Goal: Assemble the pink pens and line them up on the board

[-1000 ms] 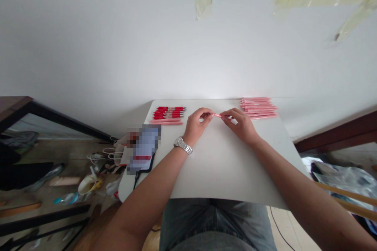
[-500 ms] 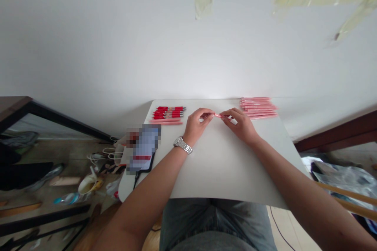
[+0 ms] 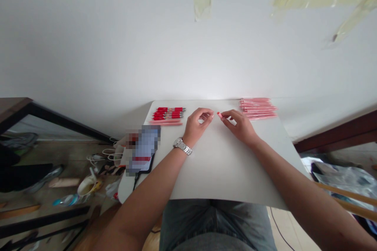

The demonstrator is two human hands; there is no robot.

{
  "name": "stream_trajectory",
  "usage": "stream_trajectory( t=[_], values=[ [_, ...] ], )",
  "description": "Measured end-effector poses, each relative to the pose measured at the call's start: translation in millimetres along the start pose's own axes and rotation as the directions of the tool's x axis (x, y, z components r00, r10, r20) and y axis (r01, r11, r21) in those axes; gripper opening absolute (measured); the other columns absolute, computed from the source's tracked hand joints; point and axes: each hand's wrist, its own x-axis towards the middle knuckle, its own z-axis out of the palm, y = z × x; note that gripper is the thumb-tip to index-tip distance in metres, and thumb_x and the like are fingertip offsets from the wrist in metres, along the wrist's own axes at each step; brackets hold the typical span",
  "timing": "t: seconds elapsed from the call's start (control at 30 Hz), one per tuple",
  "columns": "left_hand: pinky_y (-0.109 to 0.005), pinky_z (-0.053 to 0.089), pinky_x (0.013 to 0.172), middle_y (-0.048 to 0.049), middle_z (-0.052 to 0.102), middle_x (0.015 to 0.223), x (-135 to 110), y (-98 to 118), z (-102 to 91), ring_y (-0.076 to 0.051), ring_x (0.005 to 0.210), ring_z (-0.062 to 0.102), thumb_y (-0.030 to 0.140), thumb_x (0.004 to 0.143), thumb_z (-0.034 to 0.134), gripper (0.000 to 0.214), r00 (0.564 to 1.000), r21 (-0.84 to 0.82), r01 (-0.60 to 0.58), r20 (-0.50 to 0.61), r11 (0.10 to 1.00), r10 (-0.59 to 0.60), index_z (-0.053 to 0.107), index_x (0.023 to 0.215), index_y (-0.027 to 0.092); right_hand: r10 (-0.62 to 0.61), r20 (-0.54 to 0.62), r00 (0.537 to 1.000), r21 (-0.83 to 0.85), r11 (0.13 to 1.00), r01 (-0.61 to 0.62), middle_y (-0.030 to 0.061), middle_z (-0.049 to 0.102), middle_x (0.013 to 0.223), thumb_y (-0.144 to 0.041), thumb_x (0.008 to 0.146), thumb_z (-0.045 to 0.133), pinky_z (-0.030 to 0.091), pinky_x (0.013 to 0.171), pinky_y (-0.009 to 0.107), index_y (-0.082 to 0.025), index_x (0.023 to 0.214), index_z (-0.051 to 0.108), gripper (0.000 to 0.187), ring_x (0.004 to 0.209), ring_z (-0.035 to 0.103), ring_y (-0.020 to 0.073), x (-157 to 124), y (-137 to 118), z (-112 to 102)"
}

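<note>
Over the middle of the table my right hand (image 3: 238,124) is closed, its thumb and fingers pinching a short pink pen piece (image 3: 219,115). Its reddish end points up and left, toward the other hand; the rest is covered by the fingers. Just left of it, with a small gap between, my left hand (image 3: 198,122) has thumb and forefinger pressed together. What sits in that pinch, if anything, is too small to make out. Right of the hands lies a pile of slim pink pens (image 3: 259,108). On the left are several red pens (image 3: 168,113) in a row, with pink sticks (image 3: 166,122) in front.
The white table (image 3: 224,164) stands against a wall (image 3: 118,47). A blurred-out phone (image 3: 144,149) with a cable lies at its left edge. A cup (image 3: 87,185) and a bottle (image 3: 67,199) are on the floor at left; plastic bags (image 3: 344,180) lie at right.
The fingertips have come apart from the pink piece they shared. It stays in my right hand, now tilted with its end showing. The pens on the table have not moved.
</note>
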Motion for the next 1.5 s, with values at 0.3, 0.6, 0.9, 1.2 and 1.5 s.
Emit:
stream_trajectory(
  t=[0.3,0.6,0.9,1.2,1.5],
  values=[
    [-0.029,0.058,0.077,-0.0053,0.073,0.098,2.6,-1.9,-5.8,-0.014,0.080,0.069,0.036,0.102,0.057,0.019,0.996,0.096,-0.024,-0.082,0.995,0.032,0.069,0.107,0.022,0.095,-0.095,0.991,0.084,0.993,-0.087,0.0029,0.074,0.088,-0.042,0.099,0.062,0.056,0.073,0.033,-0.023,0.103,0.067,0.020,0.077,0.069,0.0177,0.0,-0.4,0.4],
    [-0.032,0.053,0.082,-0.0062,0.072,0.102,5.8,-8.5,-18.6,-0.018,0.089,0.065,0.029,0.101,0.057,0.013,0.990,0.366,-0.008,-0.131,0.931,0.060,0.067,0.104,0.023,0.117,-0.114,0.987,0.149,0.984,-0.100,0.0056,0.075,0.097,-0.047,0.100,0.060,0.060,0.078,0.037,-0.024,0.109,0.065,0.026,0.083,0.072,0.0196,-2.0,2.7,0.6],
    [-0.033,0.049,0.080,-0.0055,0.069,0.096,6.9,-9.0,-25.3,-0.020,0.087,0.064,0.023,0.098,0.058,0.009,0.987,0.481,0.025,-0.150,0.876,0.054,0.067,0.101,0.023,0.158,-0.130,0.979,0.221,0.967,-0.127,0.0056,0.075,0.095,-0.051,0.097,0.064,0.062,0.081,0.039,-0.023,0.106,0.062,0.029,0.084,0.074,0.0201,-0.4,-3.3,-0.8],
    [-0.033,0.049,0.080,-0.0049,0.069,0.093,8.3,-11.6,-28.7,-0.019,0.082,0.063,0.024,0.096,0.060,0.007,0.979,0.491,0.049,-0.197,0.870,0.056,0.067,0.096,0.023,0.202,-0.207,0.957,0.254,0.956,-0.146,0.0060,0.077,0.101,-0.047,0.095,0.068,0.063,0.082,0.040,-0.026,0.121,0.055,0.036,0.087,0.075,0.0215,-0.7,1.4,1.1],
    [-0.034,0.049,0.080,-0.0045,0.070,0.092,8.1,-14.9,-27.3,-0.019,0.080,0.063,0.026,0.096,0.060,0.007,0.974,0.448,0.092,-0.225,0.889,0.012,0.066,0.094,0.023,0.165,-0.250,0.954,0.205,0.972,-0.115,0.0050,0.076,0.099,-0.047,0.096,0.065,0.062,0.079,0.041,-0.028,0.123,0.051,0.035,0.085,0.075,0.0223,-0.7,2.3,-2.1]
  ],
)
